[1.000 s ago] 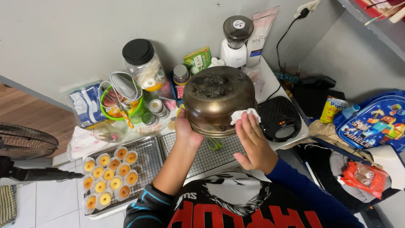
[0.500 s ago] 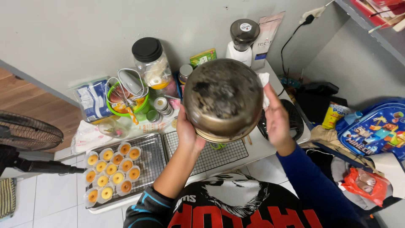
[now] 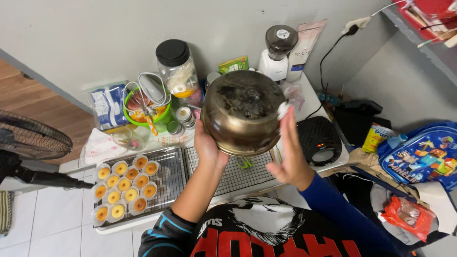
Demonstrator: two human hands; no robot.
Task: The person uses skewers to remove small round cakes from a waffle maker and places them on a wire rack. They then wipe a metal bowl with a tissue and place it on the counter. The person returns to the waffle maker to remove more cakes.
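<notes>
The pot [image 3: 242,112] is held in the air above the middle of the counter [image 3: 309,97], turned so its scorched, blackened bottom faces up toward the camera and its mouth faces down and away; its axis runs roughly along the line of sight. The left hand [image 3: 207,145] supports the pot at its lower left rim, its grip closed on the wall. The right hand [image 3: 288,157] lies flat and open along the pot's right side, with a small white cloth [image 3: 283,110] at its fingertips against the pot. Directly beneath the pot lie two wire racks [image 3: 235,173] along the front edge of the counter; the left rack carries rows of small yellow cakes [image 3: 124,184] in paper cups at the front left corner. Behind the pot, against the wall, stand a black-lidded jar [image 3: 178,71], a green bowl [image 3: 145,112] holding a whisk, and a white grinder [image 3: 277,54]. A black waffle maker [image 3: 318,140] sits at the right edge, just beside the right hand.
</notes>
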